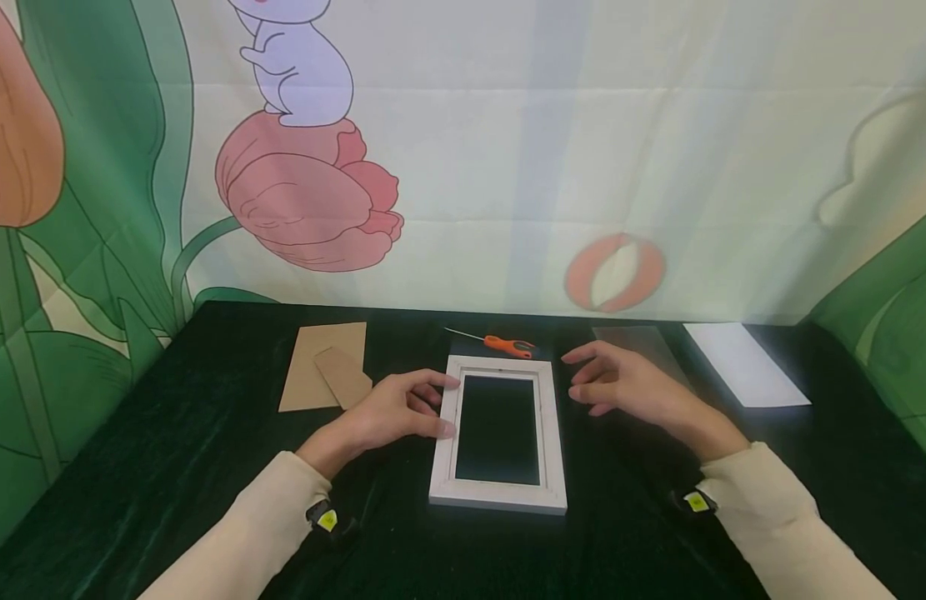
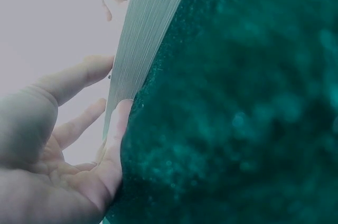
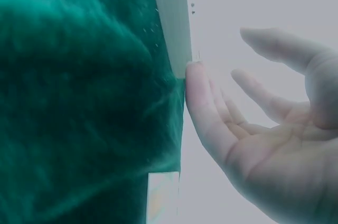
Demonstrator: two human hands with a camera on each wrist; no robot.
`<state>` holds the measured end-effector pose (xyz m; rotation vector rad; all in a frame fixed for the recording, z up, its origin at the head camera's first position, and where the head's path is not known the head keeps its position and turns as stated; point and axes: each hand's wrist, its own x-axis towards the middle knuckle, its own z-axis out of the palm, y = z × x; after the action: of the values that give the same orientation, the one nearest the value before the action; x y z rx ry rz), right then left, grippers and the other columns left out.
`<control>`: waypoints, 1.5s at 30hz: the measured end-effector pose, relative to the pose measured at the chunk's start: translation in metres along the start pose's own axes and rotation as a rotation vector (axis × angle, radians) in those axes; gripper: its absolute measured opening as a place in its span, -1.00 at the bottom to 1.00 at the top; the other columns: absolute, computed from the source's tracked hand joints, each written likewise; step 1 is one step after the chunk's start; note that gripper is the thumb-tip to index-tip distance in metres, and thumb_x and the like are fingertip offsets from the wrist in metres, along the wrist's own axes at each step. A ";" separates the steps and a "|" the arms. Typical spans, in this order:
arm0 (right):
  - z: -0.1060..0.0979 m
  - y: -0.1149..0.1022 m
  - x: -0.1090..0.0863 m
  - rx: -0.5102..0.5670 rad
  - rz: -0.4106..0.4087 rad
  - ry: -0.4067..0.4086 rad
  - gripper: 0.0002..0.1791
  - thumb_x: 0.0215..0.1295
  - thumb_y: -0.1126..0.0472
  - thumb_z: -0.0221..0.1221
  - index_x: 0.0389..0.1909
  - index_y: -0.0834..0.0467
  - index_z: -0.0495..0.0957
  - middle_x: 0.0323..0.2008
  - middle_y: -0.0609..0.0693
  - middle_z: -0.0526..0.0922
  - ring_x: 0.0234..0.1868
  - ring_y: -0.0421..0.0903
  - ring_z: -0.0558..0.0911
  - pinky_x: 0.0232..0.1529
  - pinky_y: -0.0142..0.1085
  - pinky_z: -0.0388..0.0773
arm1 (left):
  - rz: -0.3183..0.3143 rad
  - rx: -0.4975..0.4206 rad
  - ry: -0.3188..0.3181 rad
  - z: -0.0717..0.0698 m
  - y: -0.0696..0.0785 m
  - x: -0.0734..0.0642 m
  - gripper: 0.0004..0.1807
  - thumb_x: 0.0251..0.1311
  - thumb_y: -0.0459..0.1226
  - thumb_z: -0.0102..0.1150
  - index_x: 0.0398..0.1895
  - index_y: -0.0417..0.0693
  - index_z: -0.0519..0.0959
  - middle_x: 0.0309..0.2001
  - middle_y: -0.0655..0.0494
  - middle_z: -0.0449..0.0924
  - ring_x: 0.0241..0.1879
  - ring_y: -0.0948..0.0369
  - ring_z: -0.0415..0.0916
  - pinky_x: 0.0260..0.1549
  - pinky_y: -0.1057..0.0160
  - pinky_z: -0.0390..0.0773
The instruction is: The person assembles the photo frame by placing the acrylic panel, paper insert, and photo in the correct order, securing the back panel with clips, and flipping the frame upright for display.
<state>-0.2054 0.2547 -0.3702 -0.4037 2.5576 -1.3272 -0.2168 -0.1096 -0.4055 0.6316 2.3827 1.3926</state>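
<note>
A white picture frame point(image 1: 554, 450) lies at the middle of the dark velvet cloth, its opening showing the dark cloth. My left hand point(image 1: 395, 406) holds the left bar of the frame, thumb near its middle and index finger higher up. In the left wrist view, thumb and fingers meet the outer edge of the picture frame point(image 2: 150, 28). To the right of the frame my right hand point(image 1: 623, 383) hovers apart from it, fingers loosely bent and holding nothing. Seen from the right wrist, the right hand point(image 3: 264, 150) has its thumb spread from the fingers.
An orange-handled screwdriver point(image 1: 508, 344) lies behind the frame, over a dark flat panel point(image 1: 463, 344). At the left is a brown backing board point(image 1: 301, 375) with a stand flap point(image 1: 342, 379). A clear sheet point(image 1: 643, 340) and a white sheet point(image 1: 748, 362) lie at the right.
</note>
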 end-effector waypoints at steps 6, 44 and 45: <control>-0.011 0.000 -0.003 -0.030 -0.007 0.031 -0.37 0.46 0.10 0.35 0.43 0.22 0.41 0.16 0.25 0.62 -0.01 0.11 0.75 -0.02 -0.08 0.75 | 0.008 0.002 0.008 0.000 0.001 0.000 -0.31 0.21 -0.22 0.55 0.41 -0.10 0.54 0.07 -0.11 0.57 -0.09 0.03 0.60 -0.04 0.05 0.72; -0.052 0.007 -0.015 -0.062 -0.029 0.112 -0.39 0.51 0.06 0.31 0.43 0.26 0.41 0.33 0.28 0.54 0.19 0.18 0.65 0.07 -0.15 0.70 | 0.003 0.006 0.004 0.001 0.000 0.000 -0.32 0.22 -0.22 0.54 0.41 -0.07 0.54 0.08 -0.10 0.55 -0.08 0.02 0.60 -0.01 0.05 0.72; -0.053 0.007 -0.015 -0.063 -0.028 0.114 -0.38 0.51 0.06 0.31 0.43 0.26 0.40 0.34 0.28 0.53 0.20 0.18 0.65 0.07 -0.17 0.69 | 0.000 0.004 0.005 0.001 0.000 0.000 -0.32 0.22 -0.22 0.55 0.41 -0.07 0.54 0.08 -0.09 0.55 -0.08 0.02 0.60 0.00 0.05 0.72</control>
<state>-0.2099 0.3044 -0.3451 -0.3869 2.7025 -1.3177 -0.2167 -0.1089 -0.4061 0.6301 2.3893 1.3918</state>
